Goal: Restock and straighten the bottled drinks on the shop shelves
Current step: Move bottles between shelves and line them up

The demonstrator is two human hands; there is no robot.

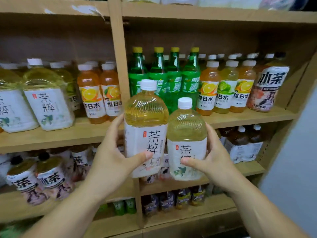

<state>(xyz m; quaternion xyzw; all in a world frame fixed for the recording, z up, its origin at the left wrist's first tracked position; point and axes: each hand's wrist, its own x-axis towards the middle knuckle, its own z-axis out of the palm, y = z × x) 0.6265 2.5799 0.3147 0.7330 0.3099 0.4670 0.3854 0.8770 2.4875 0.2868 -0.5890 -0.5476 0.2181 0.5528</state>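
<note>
I hold two big tea bottles upright, side by side, in front of the wooden shelf post. My left hand (109, 162) grips the taller bottle (145, 121), which has a white cap, yellow tea and a white label; the thumb lies across its label. My right hand (214, 162) grips the slightly lower, paler bottle (187, 131) of the same kind. Matching tea bottles (48, 102) stand on the middle shelf (68, 134) at the left.
On the middle shelf stand orange drinks (91, 95), green soda bottles (159, 73), more orange and lime drinks (226, 88) and a dark-capped tea bottle (267, 90). Lower shelves (243, 167) hold dark tea bottles and small bottles. A pale wall (295, 160) is at the right.
</note>
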